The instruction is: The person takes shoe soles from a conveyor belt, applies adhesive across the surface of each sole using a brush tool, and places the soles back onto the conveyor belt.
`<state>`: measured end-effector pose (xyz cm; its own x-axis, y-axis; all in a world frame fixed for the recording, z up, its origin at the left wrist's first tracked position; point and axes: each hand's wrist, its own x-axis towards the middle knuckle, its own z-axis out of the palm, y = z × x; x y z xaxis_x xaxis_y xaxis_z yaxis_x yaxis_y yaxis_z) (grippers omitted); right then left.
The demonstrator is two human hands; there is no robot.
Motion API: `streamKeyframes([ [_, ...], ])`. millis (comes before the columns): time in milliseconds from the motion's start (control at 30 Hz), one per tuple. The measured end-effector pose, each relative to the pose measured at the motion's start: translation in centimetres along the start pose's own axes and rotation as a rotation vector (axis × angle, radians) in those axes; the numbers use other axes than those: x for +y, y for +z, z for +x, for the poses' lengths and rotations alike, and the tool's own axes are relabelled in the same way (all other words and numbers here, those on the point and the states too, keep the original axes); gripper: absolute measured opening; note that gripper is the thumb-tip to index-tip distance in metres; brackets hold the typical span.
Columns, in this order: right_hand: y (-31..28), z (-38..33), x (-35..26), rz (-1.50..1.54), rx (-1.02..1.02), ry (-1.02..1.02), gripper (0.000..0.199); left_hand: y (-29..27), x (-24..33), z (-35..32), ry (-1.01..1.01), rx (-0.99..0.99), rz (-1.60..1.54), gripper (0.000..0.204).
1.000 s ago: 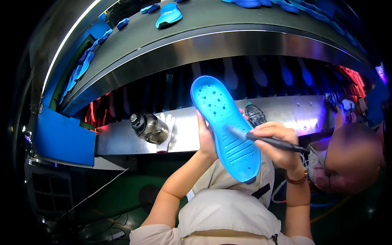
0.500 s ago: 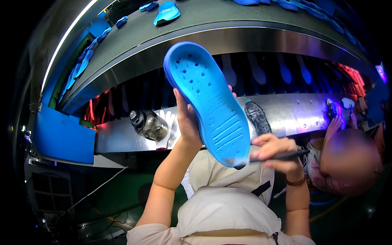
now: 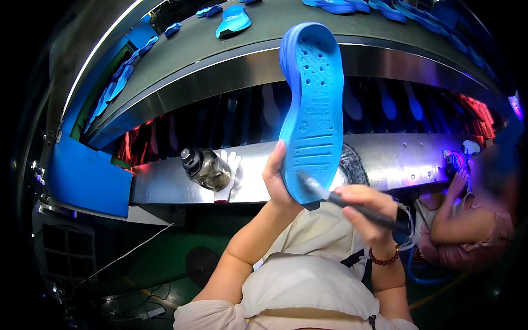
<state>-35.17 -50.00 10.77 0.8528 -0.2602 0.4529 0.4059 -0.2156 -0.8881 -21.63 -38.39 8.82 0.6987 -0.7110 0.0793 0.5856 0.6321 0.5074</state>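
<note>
A blue shoe sole (image 3: 316,124) is held up before me, its pitted and grooved face toward me and its long side almost upright. My left hand (image 3: 279,181) grips its lower left edge, with the thumb along the side. In my right hand (image 3: 369,209) is a brush (image 3: 312,183) with a dark handle and pale bristles. The bristles are at the lower part of the sole's face, under the raised bars. Partly hidden behind the sole, a dark, speckled sole-shaped piece (image 3: 353,164) lies on the metal ledge.
On the metal ledge (image 3: 151,184) stand a dark see-through bottle (image 3: 212,171) and, beside it, a white glove (image 3: 231,164). Beyond, a green belt (image 3: 275,30) carries several blue soles, one of them a light blue sole (image 3: 234,21). To my right sits a co-worker (image 3: 467,225) with hands at the ledge.
The sole has moved up and right and turned more upright, my left hand with it. The brush tip has shifted from the sole's lower end onto its face. The co-worker's head has moved.
</note>
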Motion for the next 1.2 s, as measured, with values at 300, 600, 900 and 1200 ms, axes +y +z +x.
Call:
streamKeyframes([
  [300,-2.6,3.0,-1.3,-0.136,-0.366,-0.158,0.020,0.8,1.4,1.2,-0.076,-0.031,-0.088,0.055],
  [600,-2.5,2.3,-3.0,-0.089,-0.518,-0.119,0.024,0.2,2.8,1.7,-0.481,-0.015,-0.012,0.057],
  [900,-5.5,4.2,-2.6,-0.220,-0.731,-0.049,0.020,1.1,4.4,0.6,-0.898,-0.021,0.462,0.058],
  [1200,-8.0,6.2,-1.6,-0.361,-0.713,-0.023,0.019,1.0,5.2,0.7,-0.870,0.027,0.494,0.056],
])
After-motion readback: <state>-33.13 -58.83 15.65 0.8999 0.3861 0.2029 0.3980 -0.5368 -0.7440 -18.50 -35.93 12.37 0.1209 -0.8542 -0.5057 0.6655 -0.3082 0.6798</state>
